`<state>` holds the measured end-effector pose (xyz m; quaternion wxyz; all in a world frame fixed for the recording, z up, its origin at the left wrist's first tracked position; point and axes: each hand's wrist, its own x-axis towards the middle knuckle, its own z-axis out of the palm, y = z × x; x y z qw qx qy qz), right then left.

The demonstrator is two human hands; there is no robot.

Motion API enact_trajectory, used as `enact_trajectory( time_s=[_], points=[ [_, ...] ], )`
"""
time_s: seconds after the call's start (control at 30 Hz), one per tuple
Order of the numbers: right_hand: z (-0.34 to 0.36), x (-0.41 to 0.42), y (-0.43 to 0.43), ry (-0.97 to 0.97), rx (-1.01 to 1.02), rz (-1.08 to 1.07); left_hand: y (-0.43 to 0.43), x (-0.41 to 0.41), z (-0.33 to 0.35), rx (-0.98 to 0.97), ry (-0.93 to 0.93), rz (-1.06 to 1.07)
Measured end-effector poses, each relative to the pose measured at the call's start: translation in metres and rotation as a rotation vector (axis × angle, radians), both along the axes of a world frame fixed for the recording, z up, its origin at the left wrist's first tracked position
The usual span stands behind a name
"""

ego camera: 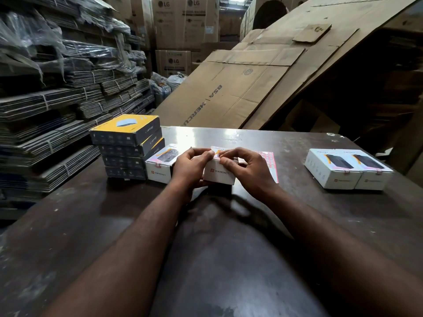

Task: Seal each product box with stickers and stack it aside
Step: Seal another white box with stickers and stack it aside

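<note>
Left hand (191, 164) grips white box (220, 175) mid-tabletop (229, 225); right hand (245, 167) pinches its top edge, apparently sealing. Right pair (348, 170) and left box (159, 167) look sealed. Held box not yet stacked aside

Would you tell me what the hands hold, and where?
A white box: left hand grips its left end, right hand pinches its top front edge.

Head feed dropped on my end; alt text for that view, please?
The left hand and right hand grip a white Portronics box on the dark table, pinching its top front edge. A pink sticker sheet lies beside the right hand; a stack of yellow-black boxes stands left, two stickered white boxes far right.
</note>
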<state>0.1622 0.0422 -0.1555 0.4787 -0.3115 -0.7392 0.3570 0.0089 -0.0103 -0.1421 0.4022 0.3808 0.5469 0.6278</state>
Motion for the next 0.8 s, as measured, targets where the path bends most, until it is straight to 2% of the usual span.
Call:
enact_trajectory(
  time_s=[0.2,0.37,0.5,0.63,0.8],
  points=[
    [0.003,0.002,-0.001,-0.025,-0.063,0.012,0.002,-0.003,-0.001,-0.022,0.086,-0.005],
    [0.012,0.002,-0.005,0.138,-0.293,0.057,0.003,0.002,-0.002,-0.045,0.13,-0.022],
    [0.008,-0.002,-0.001,0.128,-0.282,0.018,0.007,0.0,-0.006,-0.03,0.141,0.005],
    [-0.001,-0.005,-0.002,0.067,-0.152,-0.153,0.008,-0.001,-0.008,-0.02,0.122,0.021],
    [0.0,-0.009,-0.007,-0.007,-0.313,-0.132,0.008,-0.002,-0.008,-0.022,0.101,0.045]
  ],
)
